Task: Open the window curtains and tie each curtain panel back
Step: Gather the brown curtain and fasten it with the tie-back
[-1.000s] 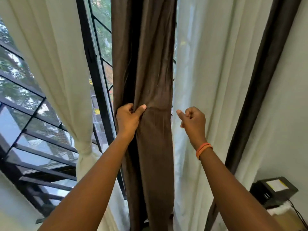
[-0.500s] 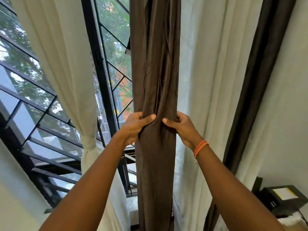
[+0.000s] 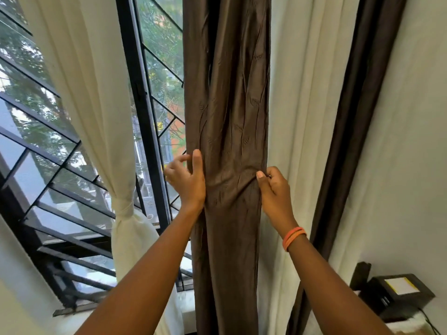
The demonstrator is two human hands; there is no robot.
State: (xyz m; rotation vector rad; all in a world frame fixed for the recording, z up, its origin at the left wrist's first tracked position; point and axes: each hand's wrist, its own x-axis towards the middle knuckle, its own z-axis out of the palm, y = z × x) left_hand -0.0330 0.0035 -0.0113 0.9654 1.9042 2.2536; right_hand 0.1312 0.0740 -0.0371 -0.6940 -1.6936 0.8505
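A gathered brown curtain panel [image 3: 229,105] hangs straight down in the middle, bunched into a narrow column and cinched at hand height. My left hand [image 3: 187,180] rests against its left edge with fingers spread, thumb on the fabric. My right hand [image 3: 273,189] pinches the fabric at the panel's right edge, where the folds draw in. A cream curtain panel [image 3: 79,81] on the left is knotted back at its tie [image 3: 123,207]. Another cream panel [image 3: 304,117] hangs loose on the right, with a second brown panel [image 3: 358,117] beside it.
The window [image 3: 31,131] with black bars and frame [image 3: 142,117] fills the left side. A white wall [image 3: 406,165] stands on the right. A black box [image 3: 396,296] with a cable sits low at the right edge.
My hands have moved apart from the panel's front to its two edges. The left hand's fingers have spread; the right hand now pinches the right edge. The view tilted slightly.
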